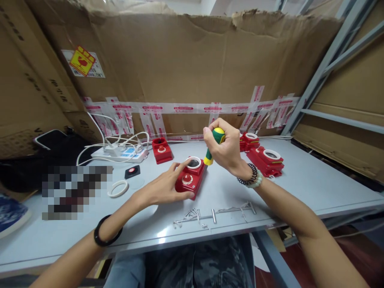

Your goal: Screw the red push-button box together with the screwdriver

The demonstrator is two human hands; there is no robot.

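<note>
In the middle of the table lies a red box [196, 182] with a white ring round a dark window and a red dome below it. My left hand [165, 185] grips this box from its left side, thumb at the near edge and fingers reaching the ring. My right hand [225, 146] is closed round the green and yellow handle of a screwdriver [209, 154], tilted over the box's far right corner. The screwdriver's tip is too hidden to tell whether it touches a screw.
Screws [193, 213] and metal T-shaped rods [213, 216] lie near the front edge. Another red box [161, 151] stands behind left, more red boxes [267, 160] at right. A power strip [120, 154] with white cables, a white ring [118, 189] and a black square piece [132, 172] are left.
</note>
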